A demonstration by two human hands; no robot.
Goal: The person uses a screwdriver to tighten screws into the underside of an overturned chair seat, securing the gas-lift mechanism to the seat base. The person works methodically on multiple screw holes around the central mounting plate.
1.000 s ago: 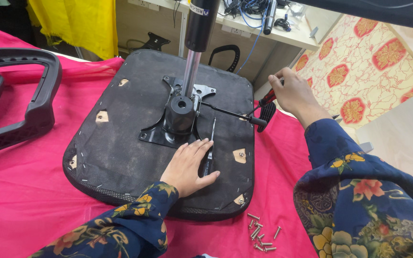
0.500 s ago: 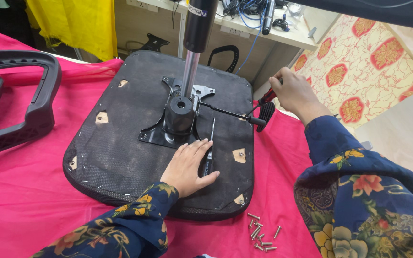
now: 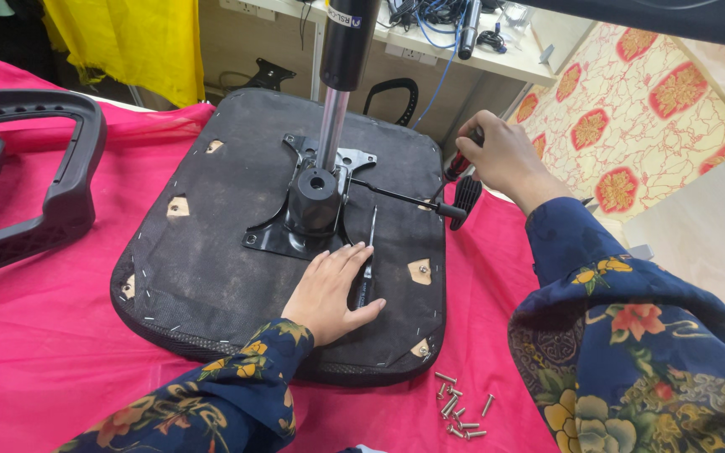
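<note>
Armrest (image 3: 60,184) lies far left on the pink surface (image 3: 35,335). My left hand (image 3: 329,289) presses flat, released, on the upturned seat base (image 3: 211,252), touching a screwdriver (image 3: 367,268) whose long axis runs near-to-far. My right hand (image 3: 497,155), clenched on the lever handle (image 3: 461,189), sits right of the mechanism plate (image 3: 312,201).

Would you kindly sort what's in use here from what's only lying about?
In use: chair seat, metal mechanism plate, screwdriver under the left hand, red-handled tool in the right hand, screws.

Lying about: black armrest, yellow cloth, cables.
</note>
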